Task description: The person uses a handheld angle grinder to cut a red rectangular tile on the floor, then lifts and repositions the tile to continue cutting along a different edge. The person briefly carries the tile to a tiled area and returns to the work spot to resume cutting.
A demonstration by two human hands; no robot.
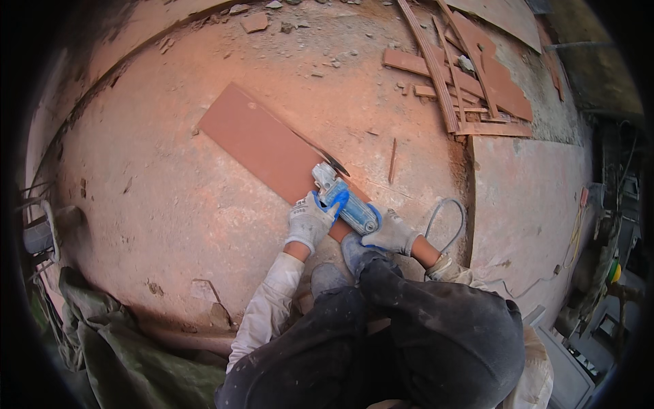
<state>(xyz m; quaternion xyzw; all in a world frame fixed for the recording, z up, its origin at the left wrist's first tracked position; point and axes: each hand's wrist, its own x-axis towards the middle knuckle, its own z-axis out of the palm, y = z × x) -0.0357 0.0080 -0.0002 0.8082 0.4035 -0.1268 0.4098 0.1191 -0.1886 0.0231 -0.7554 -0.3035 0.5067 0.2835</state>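
My left hand (310,221), in a pale glove with blue on it, is closed on the front of a blue angle grinder (347,204). My right hand (388,232), also gloved, grips the rear of the grinder. The grinder's dark disc (335,162) sits at the right long edge of a reddish-brown board (255,143) lying diagonally on the dusty floor (150,170). A narrow split runs along that edge beyond the disc. My shoe (354,253) rests at the board's near end, below the grinder.
Broken boards and strips (490,95) lie at the upper right beside a pale slab (518,204). A grey cord (456,211) loops right of my right hand. Rubble (254,22) lies along the top. A green tarp (122,347) is bunched at lower left; assorted gear (613,293) lines the right edge.
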